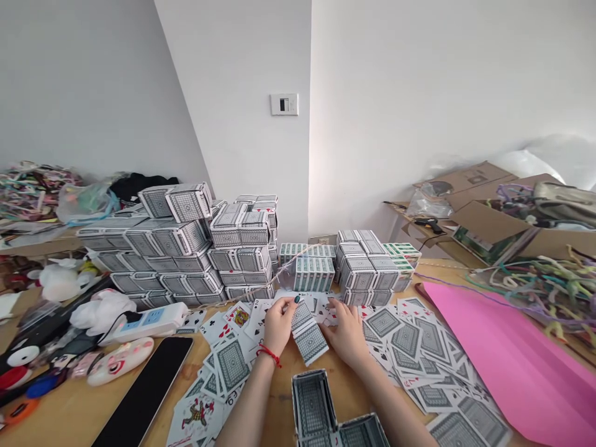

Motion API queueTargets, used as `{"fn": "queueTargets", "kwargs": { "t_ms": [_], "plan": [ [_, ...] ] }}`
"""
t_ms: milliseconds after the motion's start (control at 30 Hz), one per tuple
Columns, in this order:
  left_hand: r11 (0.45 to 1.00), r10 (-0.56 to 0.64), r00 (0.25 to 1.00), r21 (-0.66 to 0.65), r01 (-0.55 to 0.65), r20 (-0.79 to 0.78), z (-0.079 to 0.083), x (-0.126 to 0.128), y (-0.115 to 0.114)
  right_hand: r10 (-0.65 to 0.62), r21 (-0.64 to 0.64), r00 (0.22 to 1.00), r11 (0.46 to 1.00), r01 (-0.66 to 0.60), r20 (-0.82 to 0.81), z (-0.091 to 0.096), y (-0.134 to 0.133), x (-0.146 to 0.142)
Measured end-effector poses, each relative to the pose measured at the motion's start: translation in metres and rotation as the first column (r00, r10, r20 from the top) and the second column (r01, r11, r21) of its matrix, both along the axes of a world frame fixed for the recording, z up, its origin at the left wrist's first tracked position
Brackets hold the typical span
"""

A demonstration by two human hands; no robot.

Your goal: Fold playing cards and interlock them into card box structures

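My left hand (pixel 280 326), with a red cord at the wrist, pinches the upper left edge of a creased playing card (pixel 311 343), patterned back up. My right hand (pixel 348 332) is just right of that card, fingers apart over the loose cards behind it; its thumb is close to the card's edge. Nearest me stands an open-topped box shape made of playing cards (pixel 313 400), partly cut off by the frame. Loose playing cards (pixel 405 338) lie spread to the right, and more cards (pixel 233 363) lie on the left, some face up.
Stacked card blocks (pixel 172 242) rise at the back left, with another stack (pixel 367 264) at back right. Packed card boxes (pixel 314 273) stand between. A black phone (pixel 144 391), a power strip (pixel 149 320) and a pink sheet (pixel 507 354) flank the work area.
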State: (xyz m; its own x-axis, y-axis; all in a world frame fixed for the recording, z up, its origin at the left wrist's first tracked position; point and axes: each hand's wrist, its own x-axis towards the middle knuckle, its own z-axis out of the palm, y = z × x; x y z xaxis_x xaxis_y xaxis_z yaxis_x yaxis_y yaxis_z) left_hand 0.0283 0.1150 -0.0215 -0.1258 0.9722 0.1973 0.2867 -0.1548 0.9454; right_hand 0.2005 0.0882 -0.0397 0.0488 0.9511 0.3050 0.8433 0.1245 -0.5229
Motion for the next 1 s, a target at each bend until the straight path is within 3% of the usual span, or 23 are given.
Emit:
{"fn": "queueTargets", "kwargs": {
  "t_ms": [233, 433, 633, 867, 1000],
  "plan": [
    [1.0, -0.003, 1.0, 0.014, 0.003, -0.012, -0.001, 0.0, 0.0, 0.055, 0.051, 0.985, 0.998, -0.047, -0.163, -0.005, 0.006, 0.006],
    [1.0, -0.013, 1.0, -0.003, 0.013, -0.027, 0.002, 0.0, -0.002, 0.081, 0.031, 0.995, 0.996, -0.08, -0.051, -0.002, 0.005, 0.004],
    [1.0, -0.006, 1.0, 0.002, 0.006, -0.02, -0.001, -0.001, -0.001, 0.064, -0.025, 0.993, 0.997, -0.067, -0.096, -0.003, 0.006, 0.004],
    [1.0, -0.02, 1.0, -0.004, 0.02, 0.003, 0.001, -0.001, -0.001, 0.219, 0.104, 0.932, 0.975, -0.197, -0.288, 0.002, 0.005, 0.008],
    [0.999, -0.048, 0.999, -0.007, 0.048, 0.015, 0.003, -0.002, -0.002, 0.078, 0.137, 0.902, 0.99, -0.021, -0.425, 0.006, 0.003, 0.006]
  ]
}}
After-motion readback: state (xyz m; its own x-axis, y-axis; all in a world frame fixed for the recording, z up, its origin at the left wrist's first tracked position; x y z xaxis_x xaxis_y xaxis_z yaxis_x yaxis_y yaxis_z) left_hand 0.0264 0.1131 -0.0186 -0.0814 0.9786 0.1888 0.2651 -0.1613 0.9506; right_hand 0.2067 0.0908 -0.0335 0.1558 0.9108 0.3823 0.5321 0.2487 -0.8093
